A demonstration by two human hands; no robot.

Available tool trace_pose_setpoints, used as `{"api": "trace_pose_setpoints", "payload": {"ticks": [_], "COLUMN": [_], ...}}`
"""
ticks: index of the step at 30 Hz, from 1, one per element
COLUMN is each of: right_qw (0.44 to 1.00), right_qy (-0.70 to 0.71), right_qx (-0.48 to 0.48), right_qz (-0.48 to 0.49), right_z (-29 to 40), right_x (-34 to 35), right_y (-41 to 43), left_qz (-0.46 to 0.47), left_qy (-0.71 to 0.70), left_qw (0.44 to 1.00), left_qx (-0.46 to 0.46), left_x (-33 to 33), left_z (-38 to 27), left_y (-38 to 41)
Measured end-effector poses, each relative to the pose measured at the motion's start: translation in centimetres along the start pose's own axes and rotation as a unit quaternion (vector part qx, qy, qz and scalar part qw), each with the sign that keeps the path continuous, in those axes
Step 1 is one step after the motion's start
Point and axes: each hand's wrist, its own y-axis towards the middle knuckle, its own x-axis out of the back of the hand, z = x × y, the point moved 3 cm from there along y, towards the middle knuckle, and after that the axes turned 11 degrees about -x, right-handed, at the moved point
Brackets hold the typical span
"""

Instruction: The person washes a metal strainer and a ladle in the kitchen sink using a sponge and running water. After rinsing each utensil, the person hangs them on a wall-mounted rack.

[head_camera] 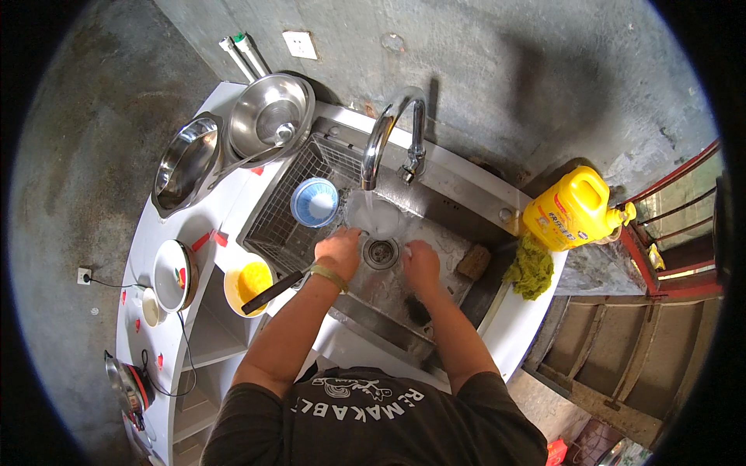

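Observation:
Water runs from the chrome faucet [382, 137] onto a round, shiny, possibly clear dish [379, 216] in the steel sink. My left hand [338, 254], fingers curled, is at the dish's lower left edge; its grip is unclear. My right hand [421, 265] is curled right of the drain [382, 254], with a small pale bit at its fingertips; whether it holds anything is unclear. Blue-and-white bowls [315, 202] stand nested in the wire basket [277, 218]. A black-handled utensil [273, 293] passes by my left wrist, its far end hidden.
Left counter: steel basins [271, 116], a ladle [284, 134], white bowls [171, 276] and a bowl of yellow contents [254, 279]. Right: a yellow pump jug [568, 209] and green scrubbing mesh [531, 268] on the sink edge; a brown sponge-like block [473, 261] inside.

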Motion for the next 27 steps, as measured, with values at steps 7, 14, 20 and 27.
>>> {"api": "trace_pose_setpoints", "payload": {"ticks": [7,14,20,27], "right_qw": [0.987,0.988,0.983,0.973], "right_qy": [0.132,0.100,0.151,0.183], "right_qx": [0.045,0.099,0.098,0.137], "right_qz": [-0.077,-0.067,-0.024,0.040], "right_z": [2.8,3.5,4.7,10.3], "right_x": [4.3,3.9,3.6,0.8], "right_y": [6.5,10.7,10.1,5.4], "left_qz": [-0.001,0.023,0.015,0.105], "left_qy": [0.017,0.004,-0.079,-0.017], "left_qw": [1.000,0.999,0.997,0.994], "left_qx": [0.000,-0.023,0.006,0.025], "left_x": [0.2,0.2,0.8,-0.5], "left_z": [0.8,1.2,1.7,2.9], "left_y": [-0.3,-0.3,0.0,0.0]}}
